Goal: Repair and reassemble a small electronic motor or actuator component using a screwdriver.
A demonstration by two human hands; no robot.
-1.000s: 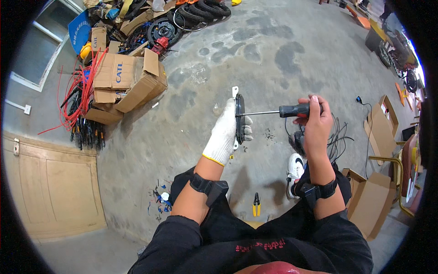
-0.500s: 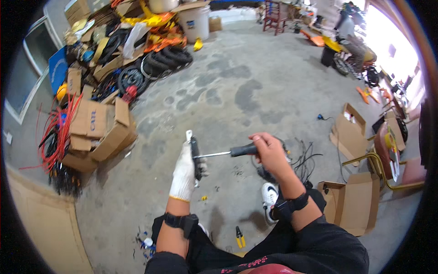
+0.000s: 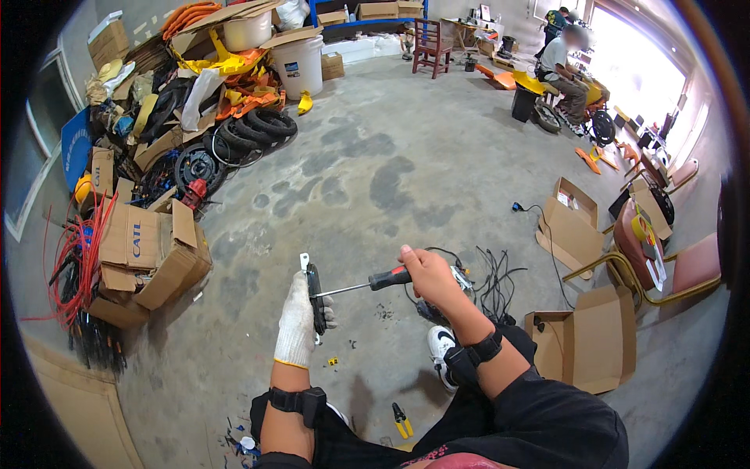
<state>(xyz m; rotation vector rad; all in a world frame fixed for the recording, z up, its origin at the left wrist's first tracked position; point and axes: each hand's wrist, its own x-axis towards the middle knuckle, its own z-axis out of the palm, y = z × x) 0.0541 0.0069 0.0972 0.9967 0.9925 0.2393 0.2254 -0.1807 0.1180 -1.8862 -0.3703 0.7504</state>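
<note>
My left hand, in a white knit glove, is closed around a narrow black part held upright over the floor. A metal tab with a hole sticks up at its top end. In my bare right hand is a screwdriver with a black and red handle. Its shaft runs nearly level to the left, and the tip meets the side of the black part. Whether the tip sits in a screw is too small to tell.
Wire strippers with yellow handles lie between my feet. Black cables spread beyond my right shoe. An open cardboard box and a chair stand at right, another box at left. A person sits far right.
The whole view has shifted, bringing the far right of the room into sight. My hands keep their hold, and the screwdriver tip stays at the black part.
</note>
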